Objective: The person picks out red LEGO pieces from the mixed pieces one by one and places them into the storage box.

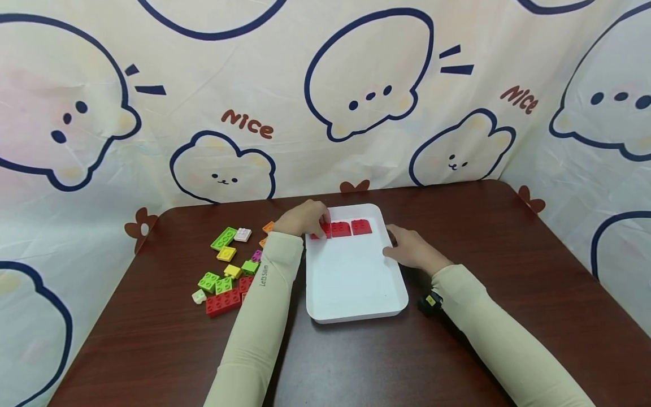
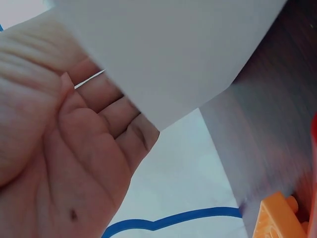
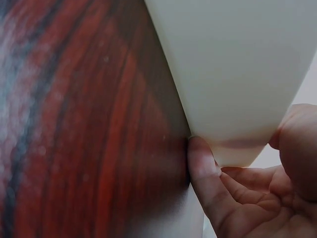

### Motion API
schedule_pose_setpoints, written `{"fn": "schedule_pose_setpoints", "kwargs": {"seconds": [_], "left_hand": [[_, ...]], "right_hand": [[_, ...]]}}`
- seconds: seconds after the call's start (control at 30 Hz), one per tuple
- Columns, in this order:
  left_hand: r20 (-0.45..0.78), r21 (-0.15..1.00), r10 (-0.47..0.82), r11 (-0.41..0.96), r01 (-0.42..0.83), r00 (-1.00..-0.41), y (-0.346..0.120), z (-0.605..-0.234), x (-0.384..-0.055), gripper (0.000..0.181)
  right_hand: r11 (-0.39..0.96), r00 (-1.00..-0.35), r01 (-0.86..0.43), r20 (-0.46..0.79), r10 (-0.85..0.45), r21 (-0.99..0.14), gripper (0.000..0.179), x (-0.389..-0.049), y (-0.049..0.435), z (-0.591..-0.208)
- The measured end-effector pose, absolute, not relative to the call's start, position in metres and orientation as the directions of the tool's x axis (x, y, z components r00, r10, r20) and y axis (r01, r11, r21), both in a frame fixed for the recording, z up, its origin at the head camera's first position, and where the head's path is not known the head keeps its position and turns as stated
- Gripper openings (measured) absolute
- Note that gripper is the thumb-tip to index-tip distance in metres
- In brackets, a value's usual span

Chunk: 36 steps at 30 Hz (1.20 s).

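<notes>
A white tray [image 1: 356, 277] lies on the dark wooden table, with a row of red toy bricks [image 1: 341, 229] near its far end. My left hand [image 1: 305, 217] reaches over the tray's left rim, its curled fingers at the leftmost red brick [image 1: 328, 229], which they partly cover. In the left wrist view, the tray's wall [image 2: 163, 54] hides those fingertips. My right hand [image 1: 414, 247] grips the tray's right rim. The right wrist view has one finger [image 3: 202, 156] at the tray's underside edge, with the thumb higher up.
Left of the tray lie loose toy bricks: several green ones [image 1: 224, 238], yellow ones [image 1: 226, 254], white ones [image 1: 242, 234], a long red one [image 1: 223, 302] and orange ones, partly behind the left sleeve [image 1: 259, 316]. A patterned cloth [image 1: 295, 158] hangs behind the table [image 1: 483, 237].
</notes>
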State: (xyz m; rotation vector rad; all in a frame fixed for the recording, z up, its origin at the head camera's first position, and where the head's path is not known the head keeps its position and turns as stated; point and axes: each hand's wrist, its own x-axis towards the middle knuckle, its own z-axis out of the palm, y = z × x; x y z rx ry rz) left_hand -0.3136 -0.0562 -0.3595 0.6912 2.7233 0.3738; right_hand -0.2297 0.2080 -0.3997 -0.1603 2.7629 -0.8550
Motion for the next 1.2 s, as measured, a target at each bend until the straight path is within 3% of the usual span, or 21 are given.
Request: {"fn": "schedule_pose_setpoints", "kwargs": {"seconds": [1.2], "left_hand": [[-0.249,0.328,0.444,0.875,0.356,-0.861,-0.0564,-0.3585,-0.3115,0.044]], "right_hand": [[0.821,-0.964,-0.04,-0.193,-0.18,-0.569,0.067,-0.2298,0.2074,-0.4003]]}}
